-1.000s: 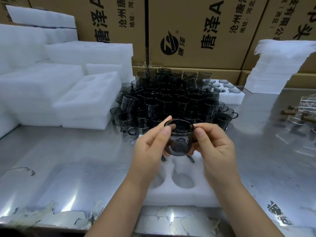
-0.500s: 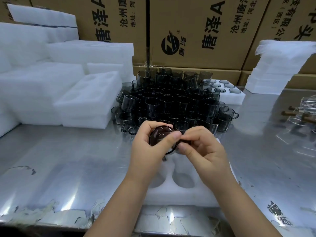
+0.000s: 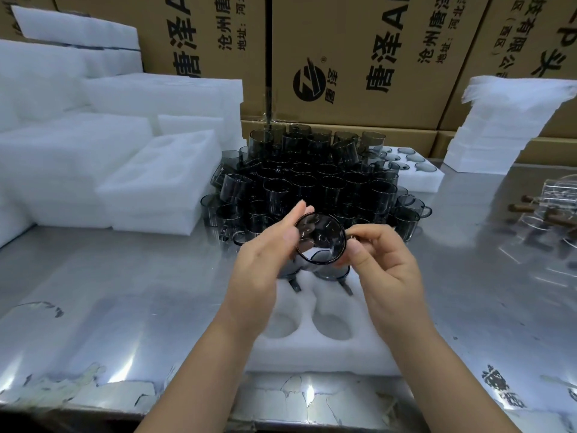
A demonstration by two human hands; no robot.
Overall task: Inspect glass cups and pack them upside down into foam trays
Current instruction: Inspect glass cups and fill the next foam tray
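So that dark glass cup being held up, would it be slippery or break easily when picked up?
Probably fragile: the cup looks thin-walled and see-through. Likely slippery, since its glossy surface shows bright glints, and the left hand and right hand pinch it with fingertips. Laid sideways, its round shape could let it roll.

Both bare forearms rise from the lower edge and meet in the middle, wrists slightly bent. The left hand (image 3: 265, 257) has its fingers nearly straight, pointing up and away along the left side of a glass cup (image 3: 320, 239), with the thumb against the near rim. The right hand (image 3: 385, 267) pinches the cup's right side, thumb in front and fingers curled behind.
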